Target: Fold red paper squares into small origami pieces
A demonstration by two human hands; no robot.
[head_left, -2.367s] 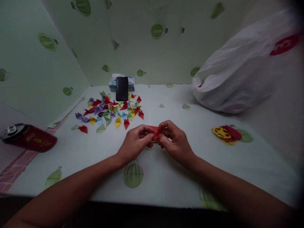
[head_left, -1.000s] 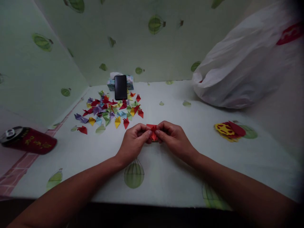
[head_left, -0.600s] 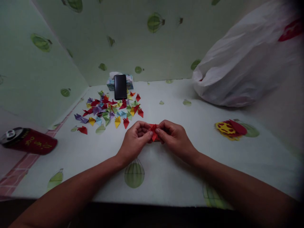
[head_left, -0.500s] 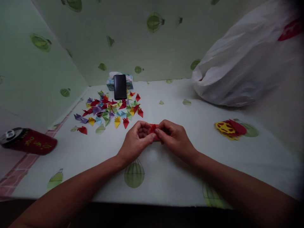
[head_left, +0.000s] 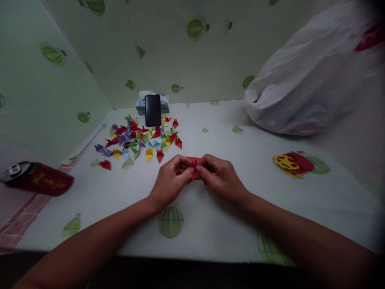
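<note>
Between my two hands is a small piece of folded red origami paper (head_left: pixel 195 164), pinched from both sides. My left hand (head_left: pixel 176 173) is closed, thumb and forefinger on its left edge. On its other edge, my right hand (head_left: pixel 218 172) grips with thumb and fingertips. Fingers cover much of the paper, so its full shape is hidden. Under or just behind it, a flat orange-red square (head_left: pixel 192 158) shows between the hands; whether they touch I cannot tell. Beyond my left hand lies a heap of folded paper cranes (head_left: pixel 135 138) in several colours.
A black phone (head_left: pixel 153 110) leans on a tissue box (head_left: pixel 164 103) at the back. At the left a red can (head_left: pixel 40 178) stands near the table edge. To the right are yellow and red cutout pieces (head_left: pixel 290 163) and a large white plastic bag (head_left: pixel 294 88).
My fingers have shifted slightly on the red paper, and its raised points now sit lower between my thumbs. More of the orange-red square shows behind it.
</note>
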